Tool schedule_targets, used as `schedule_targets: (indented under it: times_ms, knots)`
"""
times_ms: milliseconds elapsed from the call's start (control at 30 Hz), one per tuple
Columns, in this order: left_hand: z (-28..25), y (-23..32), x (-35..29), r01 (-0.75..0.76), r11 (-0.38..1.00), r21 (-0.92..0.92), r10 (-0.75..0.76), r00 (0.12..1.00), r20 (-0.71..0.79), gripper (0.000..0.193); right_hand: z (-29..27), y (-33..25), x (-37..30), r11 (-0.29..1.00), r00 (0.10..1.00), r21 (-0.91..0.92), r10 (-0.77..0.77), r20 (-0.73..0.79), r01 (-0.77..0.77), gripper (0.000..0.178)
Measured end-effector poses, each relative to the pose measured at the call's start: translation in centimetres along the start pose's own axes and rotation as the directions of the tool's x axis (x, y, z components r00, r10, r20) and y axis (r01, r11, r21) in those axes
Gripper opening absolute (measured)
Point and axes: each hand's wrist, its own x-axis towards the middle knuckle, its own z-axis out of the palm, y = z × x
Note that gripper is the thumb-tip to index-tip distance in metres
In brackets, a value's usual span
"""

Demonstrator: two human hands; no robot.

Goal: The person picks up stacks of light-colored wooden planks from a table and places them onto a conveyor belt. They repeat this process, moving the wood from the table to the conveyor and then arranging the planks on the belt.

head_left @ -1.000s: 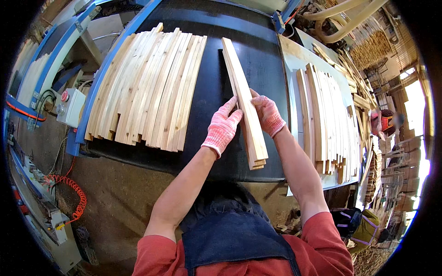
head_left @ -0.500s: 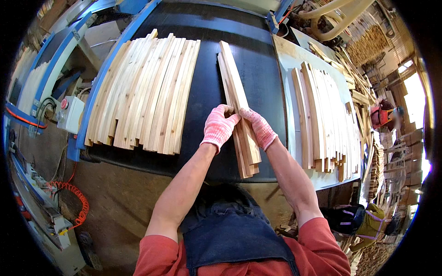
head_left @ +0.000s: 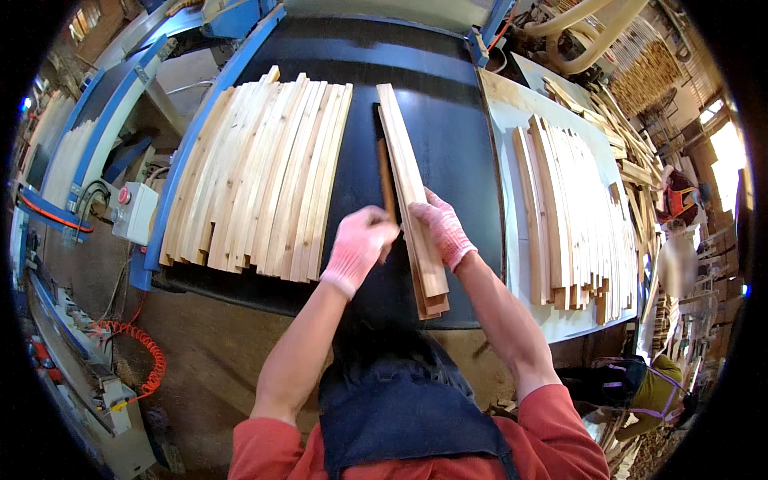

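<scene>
On the black belt in front of me lies a small stack of pale wooden strips (head_left: pixel 412 180), angled slightly. My right hand (head_left: pixel 442 227), in a pink-and-white knitted glove, grips the stack from its right side, the thumb toward the top face. My left hand (head_left: pixel 360 246), gloved alike, is at the stack's left side. Its fingers are curled and smeared by motion, so whether they hold anything is unclear. A narrow brown strip edge (head_left: pixel 387 180) shows along the stack's left side, its lower end near the left fingertips.
A wide row of wooden strips (head_left: pixel 260 176) lies on the belt's left part. More strips (head_left: pixel 568 208) are on the pale side table at right. A grey control box (head_left: pixel 134 212) with a red button stands beside the blue frame (head_left: pixel 188 152). Another person (head_left: pixel 656 388) is at lower right.
My left hand has come away from the stack, moving left and down. My right hand stays on the stack's right side. The brown strip edge now shows apart from the upper strip.
</scene>
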Motion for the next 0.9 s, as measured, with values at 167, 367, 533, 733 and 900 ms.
schedule_targets:
  times_ms: [167,367,533,733,900]
  knots:
    - [-8.8,-1.8,-15.1,0.048,0.990,0.135,-0.030,0.992,-0.126,0.018,6.4,-2.9,2.8,0.553,0.989,-0.829,-0.059,-0.136,-0.081,0.091]
    - [-19.7,-18.6,-30.4,0.642,0.766,-0.025,-0.540,0.621,-0.568,0.021,14.9,-3.1,3.2,0.298,0.999,-0.954,-0.033,0.002,0.012,0.095]
    - [-24.4,-28.6,-34.3,0.422,0.839,0.342,0.049,0.568,-0.822,0.046,14.3,-1.3,3.3,0.352,0.987,-0.924,-0.115,0.114,0.148,0.094]
    - [-14.4,-8.2,-25.3,0.328,0.945,0.012,-0.322,0.934,-0.153,0.047,10.0,-2.5,3.3,0.472,0.970,-0.850,-0.054,0.237,0.234,0.096]
    - [-3.4,-2.6,-13.9,0.019,0.997,0.076,-0.032,0.984,0.175,0.067,-0.7,-9.1,-3.1,0.544,0.946,-0.777,-0.245,0.214,0.317,0.091]
